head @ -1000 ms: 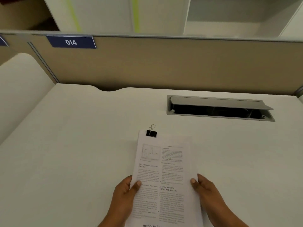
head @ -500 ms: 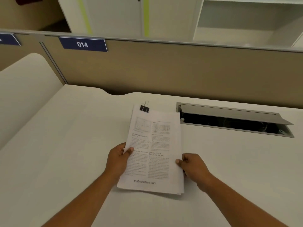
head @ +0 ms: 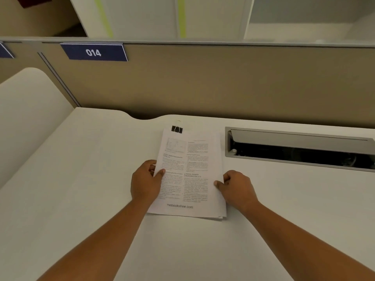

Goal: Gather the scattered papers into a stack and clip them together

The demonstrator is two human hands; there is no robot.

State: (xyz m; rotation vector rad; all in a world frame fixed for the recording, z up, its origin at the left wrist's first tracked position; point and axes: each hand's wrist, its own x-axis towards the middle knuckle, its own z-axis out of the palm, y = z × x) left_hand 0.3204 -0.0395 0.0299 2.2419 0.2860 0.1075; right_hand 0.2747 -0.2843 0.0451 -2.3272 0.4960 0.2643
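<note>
A stack of printed white papers lies on the white desk, its long side running away from me. A black binder clip grips the far left corner of the stack, its wire handles pointing away. My left hand holds the stack's left edge, thumb on top of the page. My right hand holds the right edge, thumb on the top sheet and fingers curled beside it. The sheets' near right corner is slightly fanned.
A grey cable hatch with its lid raised opens in the desk just right of the papers. A beige partition with a blue "014" label stands along the desk's far edge. A curved white divider rises at the left.
The clipped stack has moved away from me toward the partition, with both hands still on its sides. My arms are now stretched out further.
</note>
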